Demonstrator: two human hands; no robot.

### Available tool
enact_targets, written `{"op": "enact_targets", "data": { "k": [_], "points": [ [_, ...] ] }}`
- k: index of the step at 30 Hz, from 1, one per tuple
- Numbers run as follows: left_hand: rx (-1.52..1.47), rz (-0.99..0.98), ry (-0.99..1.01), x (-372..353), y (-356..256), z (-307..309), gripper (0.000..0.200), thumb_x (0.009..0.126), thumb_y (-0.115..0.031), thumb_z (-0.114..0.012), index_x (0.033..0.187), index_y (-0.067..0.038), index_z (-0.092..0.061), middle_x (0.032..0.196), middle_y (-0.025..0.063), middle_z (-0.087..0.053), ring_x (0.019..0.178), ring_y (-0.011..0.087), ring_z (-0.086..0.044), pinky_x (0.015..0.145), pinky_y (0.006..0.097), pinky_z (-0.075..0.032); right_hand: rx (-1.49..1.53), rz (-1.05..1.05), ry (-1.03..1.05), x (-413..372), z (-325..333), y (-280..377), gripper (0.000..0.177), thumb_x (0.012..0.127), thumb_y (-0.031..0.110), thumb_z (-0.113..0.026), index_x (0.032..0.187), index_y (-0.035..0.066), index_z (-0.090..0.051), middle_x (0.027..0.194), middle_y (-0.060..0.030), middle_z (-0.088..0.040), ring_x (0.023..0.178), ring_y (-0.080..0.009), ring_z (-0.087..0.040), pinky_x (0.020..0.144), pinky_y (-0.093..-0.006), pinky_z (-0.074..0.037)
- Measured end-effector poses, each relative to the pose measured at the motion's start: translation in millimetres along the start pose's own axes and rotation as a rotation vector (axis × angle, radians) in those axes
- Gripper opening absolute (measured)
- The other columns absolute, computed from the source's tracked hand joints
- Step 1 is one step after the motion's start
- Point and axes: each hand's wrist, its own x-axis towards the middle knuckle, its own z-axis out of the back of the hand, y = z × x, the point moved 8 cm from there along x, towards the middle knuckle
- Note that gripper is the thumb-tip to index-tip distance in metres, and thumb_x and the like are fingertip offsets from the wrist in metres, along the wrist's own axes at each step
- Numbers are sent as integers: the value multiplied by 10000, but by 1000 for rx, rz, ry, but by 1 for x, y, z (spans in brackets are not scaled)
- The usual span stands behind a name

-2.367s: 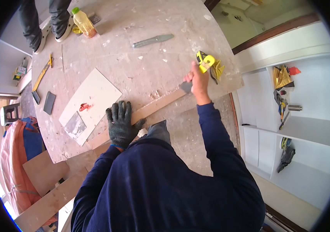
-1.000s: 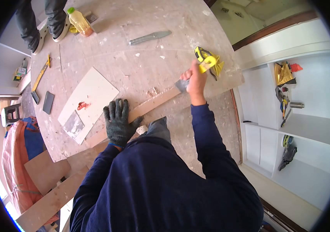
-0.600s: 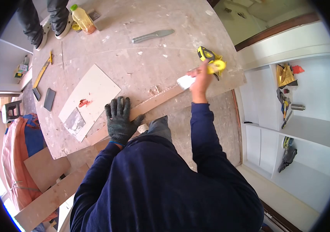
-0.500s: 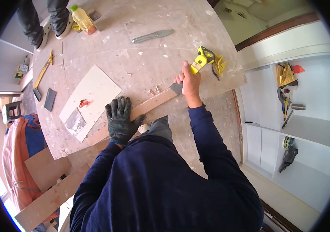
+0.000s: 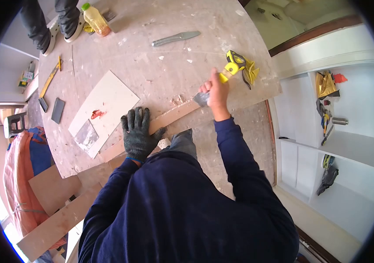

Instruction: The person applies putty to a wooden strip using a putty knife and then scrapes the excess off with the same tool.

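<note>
A narrow wooden strip (image 5: 176, 113) lies along the near edge of the worn board table. My left hand (image 5: 136, 133), in a dark knit glove, presses flat on the strip with fingers spread. At the strip's right end, my bare right hand (image 5: 217, 93) is closed around a scraper. The scraper's grey blade (image 5: 201, 99) points left at the strip's end, and a yellow handle end (image 5: 223, 78) shows above the fist. Curled shavings (image 5: 177, 101) lie beside the strip. Just beyond the right hand sits a yellow and black tape measure (image 5: 235, 61).
A pale panel (image 5: 112, 94) with a red scrap lies left of my gloved hand. Farther off are a grey-handled knife-like tool (image 5: 176, 38) and a green-capped bottle (image 5: 96, 19). Another person's legs (image 5: 68, 19) stand at the far left. White shelves (image 5: 353, 105) are at the right.
The scraper blade has turned slightly, showing a lighter face. My left hand stays on the strip. The whole view has shifted a little.
</note>
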Motion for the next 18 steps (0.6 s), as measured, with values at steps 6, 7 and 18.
{"op": "enact_targets", "data": {
  "k": [6, 7, 18],
  "points": [
    [-7, 8, 0, 0, 0, -4, 871, 833, -583, -715, 1453, -14, -489, 1493, 243, -474, 1421, 445, -393, 1193, 617, -227, 93, 187, -78, 15, 18, 24, 434, 987, 362, -687, 708, 124, -455, 537, 4, -404, 435, -154, -438, 485, -352, -463],
    [-2, 17, 14, 0, 1, -3, 870, 836, -583, -714, 1455, -16, -487, 1495, 243, -472, 1422, 445, -392, 1193, 617, -227, -2, 212, -54, 10, 7, 26, 427, 983, 365, -696, 724, 119, -462, 544, 4, -403, 437, -149, -435, 483, -347, -463],
    [-29, 0, -20, 1, 1, -1, 873, 828, -578, -731, 1453, -19, -490, 1480, 241, -485, 1407, 445, -411, 1185, 619, -242, -167, 94, 38, -20, -32, 9, 501, 977, 451, -684, 679, 141, -427, 516, 37, -350, 431, -114, -368, 490, -331, -422]
  ]
}}
